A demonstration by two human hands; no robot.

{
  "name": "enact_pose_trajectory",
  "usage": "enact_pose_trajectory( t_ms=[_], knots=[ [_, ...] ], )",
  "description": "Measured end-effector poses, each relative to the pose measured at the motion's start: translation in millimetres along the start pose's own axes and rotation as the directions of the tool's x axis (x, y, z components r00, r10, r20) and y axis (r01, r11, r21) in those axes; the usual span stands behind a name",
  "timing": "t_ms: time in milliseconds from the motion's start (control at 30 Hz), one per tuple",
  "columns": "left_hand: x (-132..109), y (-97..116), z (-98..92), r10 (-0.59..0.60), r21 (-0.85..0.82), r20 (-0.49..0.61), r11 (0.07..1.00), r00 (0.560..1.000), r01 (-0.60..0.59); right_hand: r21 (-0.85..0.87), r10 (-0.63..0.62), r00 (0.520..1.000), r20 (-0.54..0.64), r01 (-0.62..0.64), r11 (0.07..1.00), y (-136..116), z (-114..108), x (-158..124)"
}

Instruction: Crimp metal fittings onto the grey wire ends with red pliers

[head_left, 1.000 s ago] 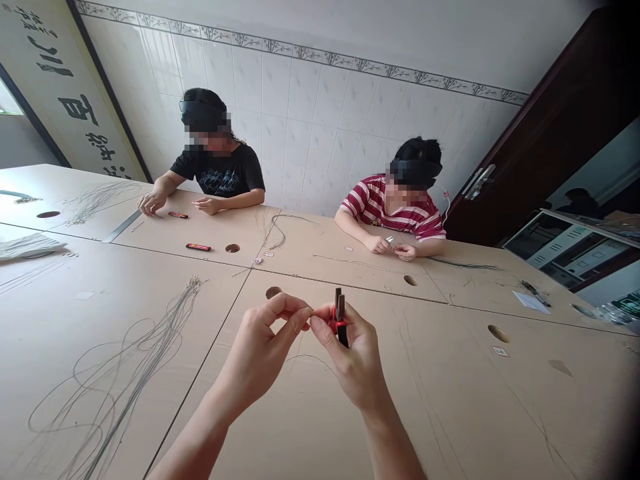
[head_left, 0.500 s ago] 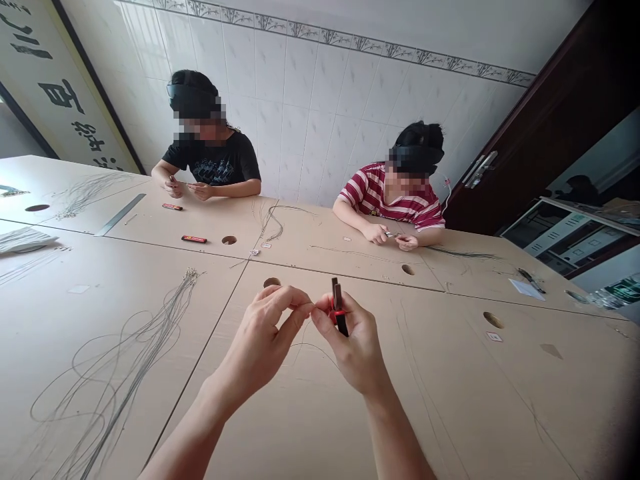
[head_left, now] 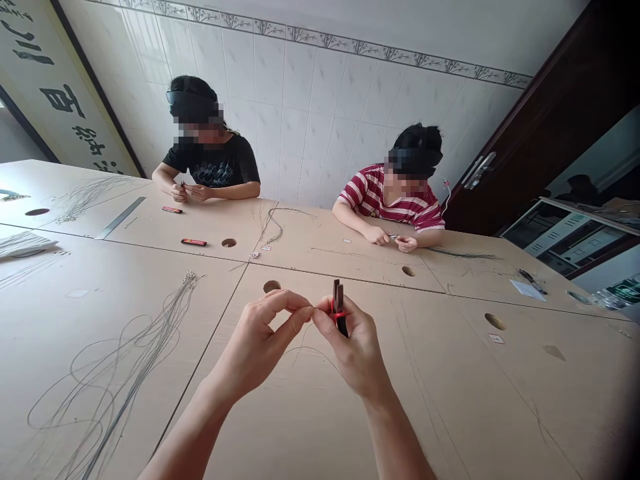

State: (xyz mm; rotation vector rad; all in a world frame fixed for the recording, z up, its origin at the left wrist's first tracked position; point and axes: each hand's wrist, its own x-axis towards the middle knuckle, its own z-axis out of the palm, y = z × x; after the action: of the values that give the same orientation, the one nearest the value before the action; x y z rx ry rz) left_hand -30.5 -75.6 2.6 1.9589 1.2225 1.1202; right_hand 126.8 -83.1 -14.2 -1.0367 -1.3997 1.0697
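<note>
My left hand (head_left: 273,340) pinches a thin cord (head_left: 320,351) between thumb and forefinger. The cord hangs in a loop below the fingertips. My right hand (head_left: 353,340) is closed around a pair of pliers (head_left: 339,310) with red and black handles, the dark jaws pointing up and slightly parted. The thumb and forefinger of that hand meet the left fingertips at the cord. Whatever small piece lies between the fingertips is hidden. To the left a bundle of thin grey cords (head_left: 145,363) lies on the table, its metal-tipped ends gathered at the top.
Across the table (head_left: 280,427) sit a person in a black shirt (head_left: 215,160) and a person in a striped shirt (head_left: 390,197), both handling small things. Round holes pierce the tabletop. A metal ruler (head_left: 121,217), a red-and-black case (head_left: 194,242) and more cords (head_left: 275,223) lie about.
The pliers have turned slightly in my right hand and their jaws look further apart. My hands otherwise stay together at the cord. The person in black has brought both hands closer together.
</note>
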Motion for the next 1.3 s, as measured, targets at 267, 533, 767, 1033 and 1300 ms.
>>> enact_pose_trajectory(
  t_ms=[267, 533, 767, 1033, 1300],
  knots=[
    [-2.3, -2.8, -4.3, -0.02, 0.028, 0.104, 0.999, 0.994, 0.017, -0.107, 0.053, 0.994, 0.097, -0.043, 0.993, 0.2, -7.3, -0.4],
    [-0.6, -8.9, -10.1, -0.057, -0.004, 0.144, 0.998, 0.988, 0.058, -0.152, 0.11, 0.982, 0.15, -0.087, 0.985, -7.3, -13.9, 1.1],
    [2.3, -10.8, -5.9, -0.046, -0.143, 0.124, 0.988, 0.991, 0.063, -0.086, 0.093, 0.985, 0.148, -0.081, 0.993, -5.2, -13.5, 0.4],
    [7.2, -10.3, 0.9, 0.005, -0.468, 0.164, 0.88, 0.986, 0.073, 0.125, 0.061, 0.991, 0.116, -0.076, 0.989, 2.7, -13.3, 3.5],
    [2.2, -7.4, 3.4, -0.033, -0.34, 0.115, 0.938, 0.993, 0.07, 0.029, 0.04, 0.998, 0.05, -0.041, 0.999, -1.5, -6.3, 1.8]
  ],
)
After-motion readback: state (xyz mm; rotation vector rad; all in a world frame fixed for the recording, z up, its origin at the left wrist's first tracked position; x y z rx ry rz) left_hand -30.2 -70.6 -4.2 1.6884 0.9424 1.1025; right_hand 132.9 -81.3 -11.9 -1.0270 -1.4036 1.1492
